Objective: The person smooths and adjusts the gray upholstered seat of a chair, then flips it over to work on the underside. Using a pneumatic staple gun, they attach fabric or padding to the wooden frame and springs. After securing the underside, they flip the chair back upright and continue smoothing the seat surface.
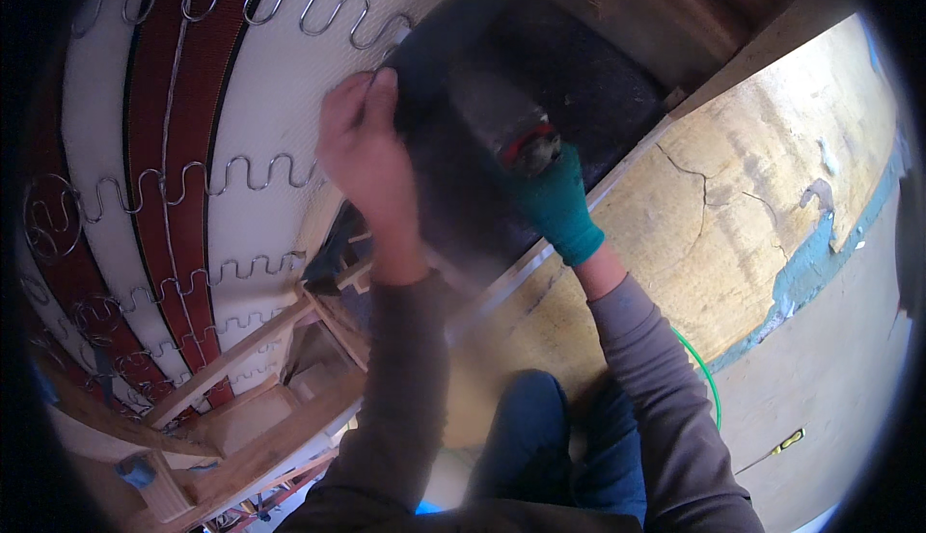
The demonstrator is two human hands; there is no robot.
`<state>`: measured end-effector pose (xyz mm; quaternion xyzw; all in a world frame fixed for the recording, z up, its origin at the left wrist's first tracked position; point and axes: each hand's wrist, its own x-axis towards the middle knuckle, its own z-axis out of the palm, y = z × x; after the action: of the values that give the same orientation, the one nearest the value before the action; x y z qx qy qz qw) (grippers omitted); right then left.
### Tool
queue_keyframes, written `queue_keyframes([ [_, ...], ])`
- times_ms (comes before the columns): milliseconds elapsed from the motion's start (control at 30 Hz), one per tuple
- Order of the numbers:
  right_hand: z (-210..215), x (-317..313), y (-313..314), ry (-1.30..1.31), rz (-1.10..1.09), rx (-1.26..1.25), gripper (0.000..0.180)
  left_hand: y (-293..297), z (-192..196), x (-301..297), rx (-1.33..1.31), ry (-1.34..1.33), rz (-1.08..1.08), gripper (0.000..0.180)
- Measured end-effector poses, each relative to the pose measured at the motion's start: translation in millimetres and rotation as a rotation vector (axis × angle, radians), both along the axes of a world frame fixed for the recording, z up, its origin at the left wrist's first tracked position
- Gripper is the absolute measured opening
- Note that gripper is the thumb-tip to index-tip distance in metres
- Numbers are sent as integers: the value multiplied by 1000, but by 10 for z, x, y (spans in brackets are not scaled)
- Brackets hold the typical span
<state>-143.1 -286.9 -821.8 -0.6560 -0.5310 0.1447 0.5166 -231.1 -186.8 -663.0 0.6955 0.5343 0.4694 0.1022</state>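
My left hand [365, 137] is bare, its thumb and fingers pinched on the edge of black fabric [463, 195], beside the end of a zigzag spring [371, 27]. The fabric spreads over the inside of a wooden furniture frame. In a teal glove, my right hand [559, 203] is closed around a dark staple gun [497, 113] with a red ring at its rear. Motion blurs the tool, and its front end is hard to make out against the black fabric.
Rows of metal springs cross red and white webbing [169, 147] at the left. Wooden rails [260, 437] stand below it. A worn yellowish padded surface [714, 205] lies at right. A green hose [709, 379] runs beside my right arm; a yellow-handled screwdriver [789, 439] lies on the floor.
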Motion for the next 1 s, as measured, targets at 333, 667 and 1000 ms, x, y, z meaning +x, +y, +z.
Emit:
queue_keyframes([
  [333,43,139,-4,280,-3,133,54,-3,-17,0,-53,-22,54,23],
  [667,182,706,433,664,-34,112,38,17,-59,-12,9,-7,34,22],
  [1000,206,850,348,321,68,108,27,21,-132,-27,153,43,-28,16],
])
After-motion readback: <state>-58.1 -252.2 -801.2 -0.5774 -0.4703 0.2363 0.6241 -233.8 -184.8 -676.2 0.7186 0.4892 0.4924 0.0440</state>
